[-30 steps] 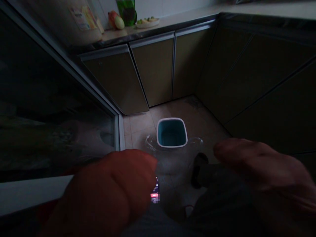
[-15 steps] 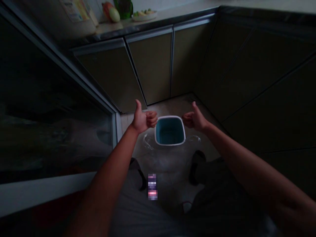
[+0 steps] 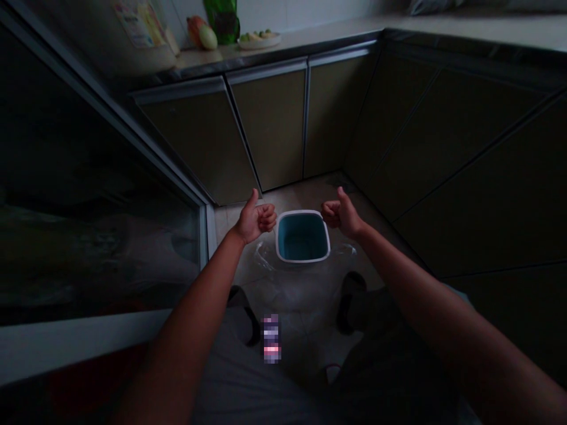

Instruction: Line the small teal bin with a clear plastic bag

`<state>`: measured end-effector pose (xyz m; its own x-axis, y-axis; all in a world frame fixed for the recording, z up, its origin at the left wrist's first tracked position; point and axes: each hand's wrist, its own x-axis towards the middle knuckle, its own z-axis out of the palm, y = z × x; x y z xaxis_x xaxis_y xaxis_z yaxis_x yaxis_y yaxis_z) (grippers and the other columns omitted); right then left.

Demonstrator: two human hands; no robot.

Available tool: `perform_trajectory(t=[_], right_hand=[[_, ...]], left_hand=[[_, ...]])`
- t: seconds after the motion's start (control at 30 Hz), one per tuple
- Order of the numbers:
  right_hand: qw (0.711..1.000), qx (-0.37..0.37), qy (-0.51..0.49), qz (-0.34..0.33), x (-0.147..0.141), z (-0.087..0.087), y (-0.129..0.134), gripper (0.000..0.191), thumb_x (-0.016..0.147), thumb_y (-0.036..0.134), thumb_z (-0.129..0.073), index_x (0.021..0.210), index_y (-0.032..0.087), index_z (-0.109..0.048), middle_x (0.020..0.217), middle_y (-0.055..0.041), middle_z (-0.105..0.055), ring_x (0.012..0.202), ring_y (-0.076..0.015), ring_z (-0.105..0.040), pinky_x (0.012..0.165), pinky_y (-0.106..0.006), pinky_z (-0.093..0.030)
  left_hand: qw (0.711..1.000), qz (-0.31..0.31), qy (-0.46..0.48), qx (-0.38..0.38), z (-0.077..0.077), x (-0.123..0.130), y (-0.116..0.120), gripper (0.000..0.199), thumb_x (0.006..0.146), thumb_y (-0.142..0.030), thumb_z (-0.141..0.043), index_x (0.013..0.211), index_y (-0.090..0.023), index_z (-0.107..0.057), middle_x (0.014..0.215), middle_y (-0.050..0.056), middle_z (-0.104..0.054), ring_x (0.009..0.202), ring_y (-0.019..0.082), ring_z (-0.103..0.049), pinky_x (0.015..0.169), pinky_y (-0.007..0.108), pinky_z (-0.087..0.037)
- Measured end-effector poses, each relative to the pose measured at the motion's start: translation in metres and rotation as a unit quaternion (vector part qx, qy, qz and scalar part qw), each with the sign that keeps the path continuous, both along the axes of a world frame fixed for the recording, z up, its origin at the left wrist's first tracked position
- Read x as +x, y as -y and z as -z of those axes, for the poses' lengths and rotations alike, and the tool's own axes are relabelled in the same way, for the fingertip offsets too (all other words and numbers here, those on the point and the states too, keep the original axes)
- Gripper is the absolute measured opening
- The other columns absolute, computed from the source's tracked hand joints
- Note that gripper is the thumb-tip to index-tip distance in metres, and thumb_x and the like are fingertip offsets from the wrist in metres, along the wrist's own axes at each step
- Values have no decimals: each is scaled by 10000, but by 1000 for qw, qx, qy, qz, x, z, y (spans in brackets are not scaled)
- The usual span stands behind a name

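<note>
Overall view: head camera, looking forward and down into a kitchen corner.
Left hand (image 3: 254,219): raised, thumb up, fingers (image 3: 267,217) curled closed, gripping nothing.
Right hand (image 3: 342,215): raised, thumb up, fingers (image 3: 330,213) likewise curled closed and empty.
Square bin (image 3: 303,239): white rim, blue interior; stood upright on the tiled floor (image 3: 301,192) between the hands, untouched.
Plastic bag (image 3: 264,257): transparent, spread around the bin.
Cabinet doors (image 3: 270,127): closed, beyond the bin.
Tabletop (image 3: 310,42): carried a plate of food (image 3: 259,41) and a green bottle (image 3: 221,20).
</note>
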<state>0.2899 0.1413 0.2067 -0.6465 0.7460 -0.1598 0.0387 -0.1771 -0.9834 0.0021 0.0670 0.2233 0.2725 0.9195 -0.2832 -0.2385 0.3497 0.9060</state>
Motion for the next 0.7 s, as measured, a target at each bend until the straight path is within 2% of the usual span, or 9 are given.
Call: perform_trajectory(t=[0.1, 0.13, 0.2, 0.3, 0.37, 0.43, 0.53, 0.63, 0.7], right_hand=[[987, 106, 114, 32, -3, 12, 6, 653, 949, 821, -331, 704, 227, -452, 582, 28, -402, 530, -123, -372, 512, -243, -294], [973, 148, 177, 29, -5, 19, 9, 593, 976, 746, -387, 738, 215, -503, 624, 6, -485, 574, -132, -440, 540, -246, -325], [919, 225, 322, -16, -7, 37, 20, 445, 1007, 584, -477, 839, 194, -609, 761, -45, -641, 690, -156, -561, 600, -252, -366], [822, 275, 479, -142, -7, 70, 39, 282, 1004, 423, -556, 1083, 201, -711, 1034, -103, -757, 896, -213, -685, 693, -264, -423], [790, 268, 511, -206, -4, 91, 51, 343, 1000, 399, -574, 1254, 207, -701, 1204, -134, -750, 1050, -271, -709, 779, -295, -475], [784, 246, 518, -238, 0, 109, 60, 456, 1006, 400, -571, 1410, 200, -638, 1327, -158, -711, 1177, -310, -690, 878, -336, -507], [787, 216, 520, -250, 5, 126, 65, 551, 1011, 402, -573, 1520, 191, -554, 1419, -164, -664, 1273, -318, -656, 978, -359, -509], [794, 214, 515, -242, 6, 131, 65, 512, 997, 372, -602, 1471, 180, -584, 1420, -162, -663, 1271, -307, -659, 977, -346, -518], [805, 199, 510, -229, 5, 127, 62, 425, 992, 349, -608, 1380, 175, -629, 1328, -155, -709, 1162, -282, -713, 891, -318, -541]], left_hand=[[985, -94, -136, 40, 23, -3, 2, 475, 873, -649, -593, 729, -231, -418, 613, -60, -385, 502, 100, -344, 511, 235, -280], [969, -126, -205, 51, 35, -5, 4, 389, 849, -543, -651, 754, -228, -443, 640, -54, -430, 539, 107, -392, 534, 233, -301], [920, -163, -352, 55, 62, -12, 12, 260, 810, -384, -697, 807, -221, -494, 690, -42, -508, 620, 126, -480, 595, 237, -355], [854, -121, -506, 0, 103, -24, 33, 255, 812, -307, -714, 1002, -221, -567, 739, -39, -575, 661, 151, -550, 638, 255, -384], [827, -67, -557, -32, 125, -32, 48, 372, 840, -326, -720, 1163, -226, -564, 745, -41, -593, 661, 164, -571, 631, 260, -383], [813, -34, -580, -42, 138, -38, 61, 450, 860, -331, -720, 1260, -231, -539, 771, -36, -614, 685, 169, -592, 637, 256, -389], [811, -31, -583, -36, 146, -42, 73, 477, 855, -272, -722, 1288, -235, -524, 840, -25, -644, 743, 164, -621, 665, 243, -406], [823, -39, -566, -31, 146, -42, 77, 470, 835, -181, -691, 1268, -240, -519, 791, -49, -616, 699, 151, -599, 645, 234, -399], [834, -48, -549, -16, 144, -41, 76, 415, 832, -141, -648, 1213, -250, -523, 720, -78, -564, 637, 135, -551, 622, 227, -383]])
